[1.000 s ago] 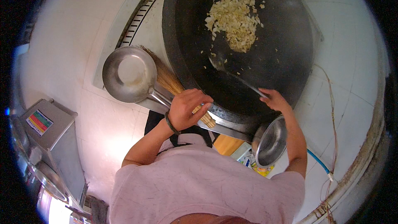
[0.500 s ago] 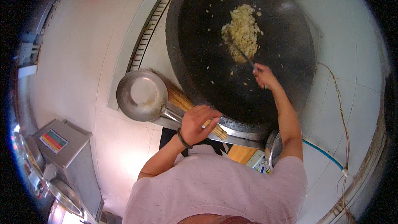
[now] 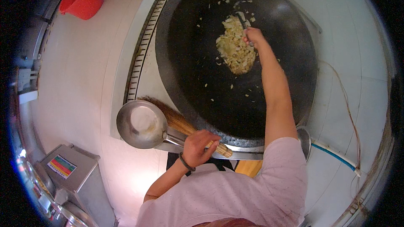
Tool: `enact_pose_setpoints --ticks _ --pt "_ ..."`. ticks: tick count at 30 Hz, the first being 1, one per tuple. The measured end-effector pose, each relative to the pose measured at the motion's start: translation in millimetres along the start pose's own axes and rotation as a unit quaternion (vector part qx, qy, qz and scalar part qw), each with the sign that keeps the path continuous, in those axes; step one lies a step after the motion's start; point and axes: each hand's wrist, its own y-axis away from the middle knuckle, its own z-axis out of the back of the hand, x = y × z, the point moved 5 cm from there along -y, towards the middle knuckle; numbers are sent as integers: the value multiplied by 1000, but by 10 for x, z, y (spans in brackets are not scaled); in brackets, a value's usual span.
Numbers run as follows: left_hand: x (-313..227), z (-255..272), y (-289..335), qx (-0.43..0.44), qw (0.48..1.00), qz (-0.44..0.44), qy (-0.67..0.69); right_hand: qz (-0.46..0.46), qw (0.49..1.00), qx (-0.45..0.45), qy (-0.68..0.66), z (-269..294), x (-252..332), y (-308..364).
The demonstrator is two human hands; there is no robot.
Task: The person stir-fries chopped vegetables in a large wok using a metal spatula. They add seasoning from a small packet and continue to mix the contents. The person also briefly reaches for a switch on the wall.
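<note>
A heap of chopped pale cabbage-like vegetable (image 3: 236,52) lies in a very large dark wok (image 3: 202,96), with loose bits scattered around it. My right hand (image 3: 255,37) reaches over the heap, closed on the dark handle of a spatula (image 3: 241,20). The spatula's blade is at the far edge of the heap and partly hidden. My left hand (image 3: 199,146) hovers by the wok's near rim, thumb apart from the loosely bent fingers. Below it are the handle of a steel pan (image 3: 145,124) and the bound end of a straw brush (image 3: 179,122); I see nothing held in it.
A slotted drain channel (image 3: 141,59) runs along the counter left of the wok. On the floor stand a red bucket (image 3: 86,0) at the far left and a grey metal cabinet (image 3: 80,176) at the near left. A blue hose (image 3: 334,156) lies along the tiles at right.
My right hand has moved the spatula from the near left side of the heap to its far side, and that arm is stretched further out. My left hand stays by the near rim.
</note>
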Motion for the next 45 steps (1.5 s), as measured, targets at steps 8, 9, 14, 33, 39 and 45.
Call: enact_pose_setpoints --ticks 8,9,14,33,39,45 --pt "44 -105 -154 26 1000 7 11 68 927 87 -357 846 47 73" --pt "26 -109 -189 27 1000 2 10 60 946 72 -310 851 -115 -11" --pt "59 -225 -207 41 999 6 -2 -20 992 -72 100 611 -1209 -190" --pt "-63 -332 -15 21 999 5 -45 80 983 -163 -19 159 -577 -52" --pt "-87 -305 67 24 999 11 -34 97 965 -102 219 199 -2381 232" --pt "-49 -223 89 3 999 19 -33 107 969 -73 211 455 -1932 516"
